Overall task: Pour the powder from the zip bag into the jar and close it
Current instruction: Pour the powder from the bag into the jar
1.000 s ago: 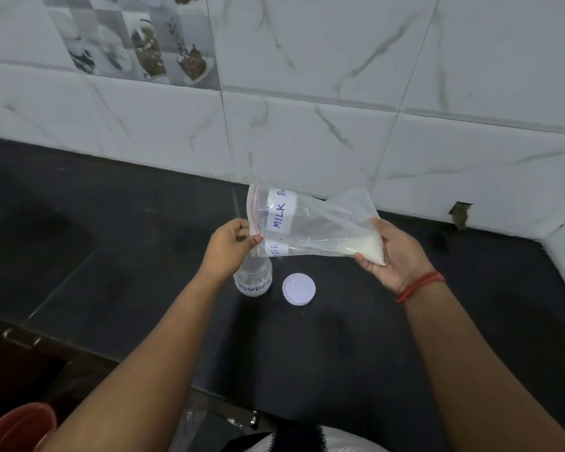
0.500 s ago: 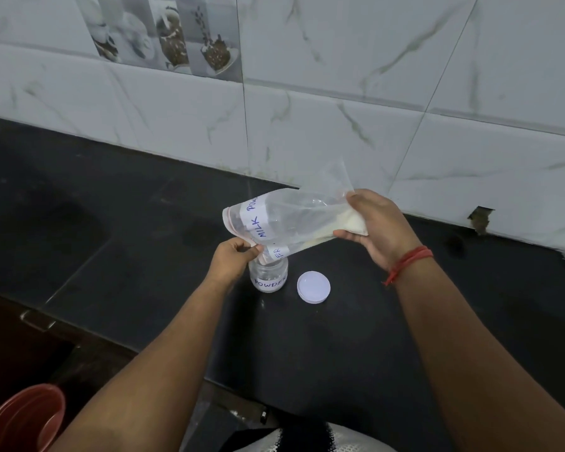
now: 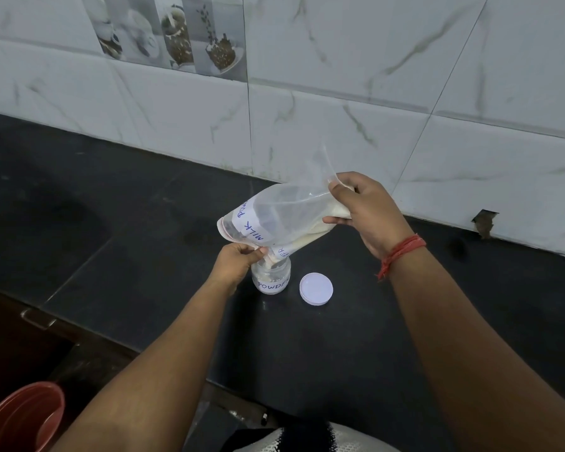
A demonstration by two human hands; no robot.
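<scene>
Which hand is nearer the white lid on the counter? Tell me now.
Left. The left hand pinches the zip bag's mouth over the jar, just left of the lid. The right hand holds the bag's raised end, above and behind the lid.

Jar (image 3: 271,278) mouth blocked by zip bag (image 3: 281,220); lid (image 3: 316,288) just beside, unobstructed above.

zip bag (image 3: 284,220) label "MILK", jar (image 3: 271,277) label "POWDER"

Zip bag (image 3: 284,220) tilted, powder (image 3: 310,238) entering open jar (image 3: 271,277); lid (image 3: 316,288) beside.
</scene>
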